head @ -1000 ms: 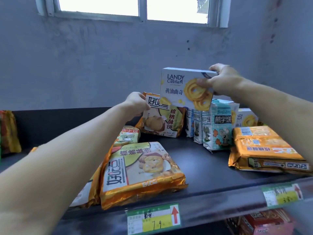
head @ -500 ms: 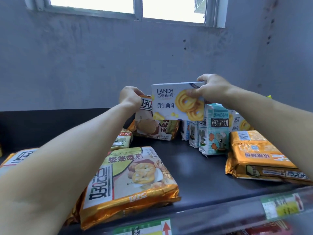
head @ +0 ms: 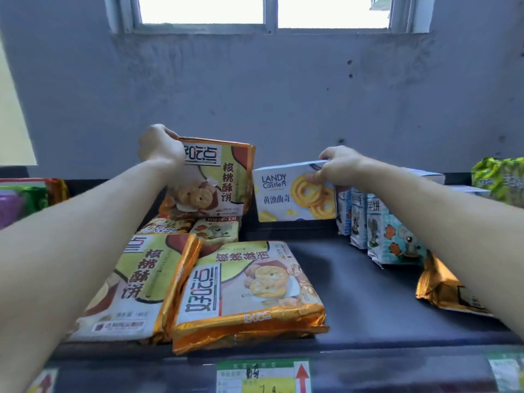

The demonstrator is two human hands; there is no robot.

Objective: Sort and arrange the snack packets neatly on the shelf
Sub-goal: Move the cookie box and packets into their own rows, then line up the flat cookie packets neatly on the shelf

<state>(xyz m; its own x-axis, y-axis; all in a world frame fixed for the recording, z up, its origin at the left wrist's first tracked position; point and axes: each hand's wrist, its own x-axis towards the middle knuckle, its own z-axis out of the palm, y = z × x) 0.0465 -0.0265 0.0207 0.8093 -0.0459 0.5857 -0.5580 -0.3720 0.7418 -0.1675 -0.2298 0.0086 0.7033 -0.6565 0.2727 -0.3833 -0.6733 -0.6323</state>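
Head view: the white butter-cookie box (head: 289, 197) stands upright on its long edge at the back of the dark shelf (head: 368, 293), its printed front facing the camera. The right hand (head: 337, 165) holds the box's upper right corner, thumb pressed on the front face and the other fingers curled over the top edge, so the corner is pinched between them. Whether the box's lower edge touches the shelf cannot be told.

Just left of the box, almost touching it, an upright gold walnut-cookie packet (head: 215, 180) rises a little higher than the box. The left hand (head: 160, 144) grips this packet's top left corner; its fingers wrap over the edge and are mostly hidden behind the packet.

Below that packet, left of the box and lower, lie a small mouse-print pack (head: 215, 229) and a gold pack (head: 164, 225). In front of the box and to its left, two more walnut-cookie packets lie flat side by side, one near the shelf's front lip (head: 246, 290) and one farther left (head: 133, 285), partly under the left forearm.

Right of the box, touching or just beside it, a row of blue mouse-print packets (head: 394, 239) stands upright. Farther right and toward the front, a gold packet (head: 442, 290) lies under the right forearm. Well right of the box, at its height, sits a green packet (head: 499, 177). A price tag (head: 263, 375) hangs on the shelf lip in front of the box.
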